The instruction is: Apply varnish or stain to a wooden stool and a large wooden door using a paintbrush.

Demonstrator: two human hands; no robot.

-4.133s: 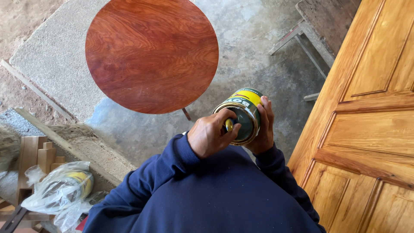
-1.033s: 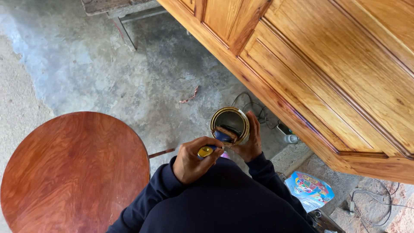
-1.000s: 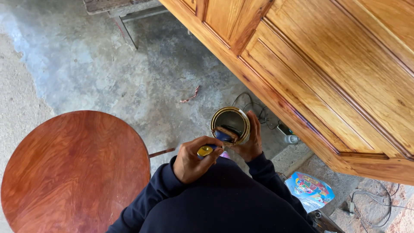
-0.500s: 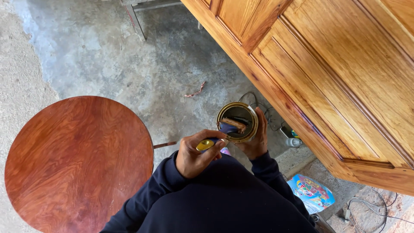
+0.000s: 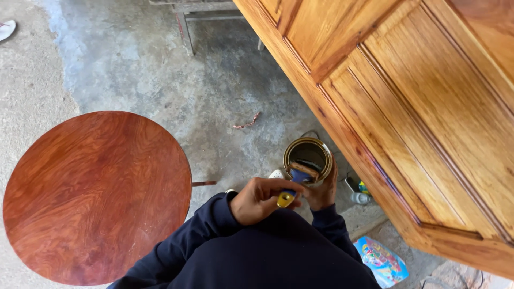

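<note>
Left hand (image 5: 262, 199) grips the yellow-handled brush (image 5: 292, 188), bristles dipped in the open tin (image 5: 308, 158); right hand (image 5: 323, 191) cups that tin from below, at chest height. The view has drifted since half a second ago, the round red-brown tabletop (image 5: 96, 195) sliding lower-left. The panelled wooden door (image 5: 428, 107) leans just right of the tin.

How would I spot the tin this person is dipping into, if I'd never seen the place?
Start at the big panelled wooden door leaning across the right side. Just left of its lower edge, over the grey concrete floor, the right hand grips an open round tin. Its gold rim and the brush poking in mark it out.
</note>
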